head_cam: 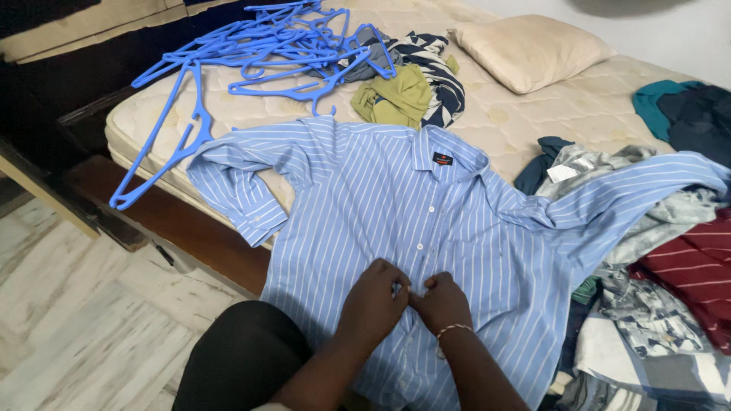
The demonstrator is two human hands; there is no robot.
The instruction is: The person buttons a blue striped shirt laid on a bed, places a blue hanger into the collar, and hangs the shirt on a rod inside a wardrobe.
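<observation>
The blue striped shirt (426,228) lies spread face-up on the bed (533,114), hem hanging off at 6 o'clock. Left hand (373,301) and right hand (442,303) each pinch the placket by a button. A misaligned button could skew the front; the overhang may drag the shirt floorward.

Both hands, left hand (373,298) and right hand (442,302), at the striped blue shirt's (365,198) button placket on the mattress (533,114).

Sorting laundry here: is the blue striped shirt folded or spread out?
Spread out: the striped shirt lies flat, front up on the mattress, sleeves out, both hands at its placket.
</observation>
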